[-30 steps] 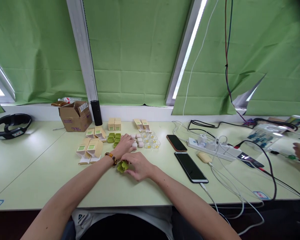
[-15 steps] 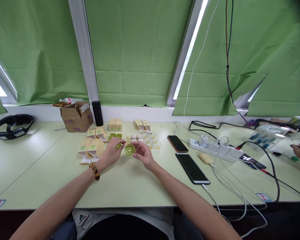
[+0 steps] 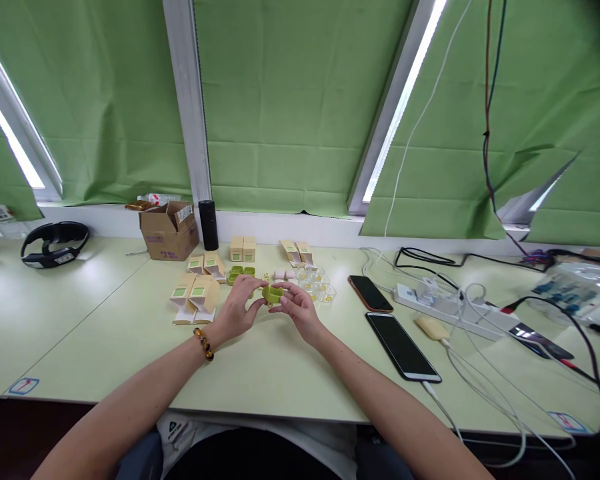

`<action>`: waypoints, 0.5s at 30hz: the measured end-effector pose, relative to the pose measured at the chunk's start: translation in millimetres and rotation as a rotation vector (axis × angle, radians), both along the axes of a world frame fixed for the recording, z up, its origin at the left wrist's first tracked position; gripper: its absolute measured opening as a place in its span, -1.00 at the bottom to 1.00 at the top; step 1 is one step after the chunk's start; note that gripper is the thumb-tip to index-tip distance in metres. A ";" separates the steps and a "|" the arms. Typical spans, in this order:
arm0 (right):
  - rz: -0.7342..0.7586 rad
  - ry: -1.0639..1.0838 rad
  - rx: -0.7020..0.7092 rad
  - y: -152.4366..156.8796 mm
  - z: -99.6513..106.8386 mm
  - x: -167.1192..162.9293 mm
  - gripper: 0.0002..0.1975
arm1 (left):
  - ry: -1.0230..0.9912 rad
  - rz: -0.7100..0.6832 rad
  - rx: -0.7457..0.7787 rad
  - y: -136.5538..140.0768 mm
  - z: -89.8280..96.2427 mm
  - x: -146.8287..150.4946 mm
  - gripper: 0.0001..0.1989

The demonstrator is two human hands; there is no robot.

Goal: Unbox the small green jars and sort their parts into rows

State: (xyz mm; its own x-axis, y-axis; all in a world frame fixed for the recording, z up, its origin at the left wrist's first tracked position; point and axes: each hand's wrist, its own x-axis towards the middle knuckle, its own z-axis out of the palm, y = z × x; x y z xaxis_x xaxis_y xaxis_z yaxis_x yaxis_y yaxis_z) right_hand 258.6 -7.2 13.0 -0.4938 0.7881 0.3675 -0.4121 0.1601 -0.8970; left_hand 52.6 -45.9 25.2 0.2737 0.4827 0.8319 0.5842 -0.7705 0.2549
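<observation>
Your left hand (image 3: pixel 236 311) and right hand (image 3: pixel 301 315) each pinch the green cup (image 3: pixel 272 295), fingers partly curled; it lies directly between their fingertips, neither hand clearly nearer.

Small yellow-green case (image 3: pixel 273 295), rounded, held from both sides, wall facing the camera (inside too small to make out). Position: left of the clear tray (image 3: pixel 318 283), near it, slightly closer to the camera.
</observation>
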 end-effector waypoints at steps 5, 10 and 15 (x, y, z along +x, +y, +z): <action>-0.052 -0.052 -0.025 -1.7 -0.1 -3.3 -0.54 | -0.006 0.013 0.014 2.6 -2.3 -0.8 -0.61; -0.062 -0.060 -0.081 -0.3 -2.4 -6.5 -0.55 | -0.067 0.032 -0.059 1.7 -2.7 1.2 -0.68; 0.002 -0.058 -0.050 -1.3 -1.9 -3.3 -0.53 | -0.222 0.046 -0.234 5.2 -5.6 4.0 -0.75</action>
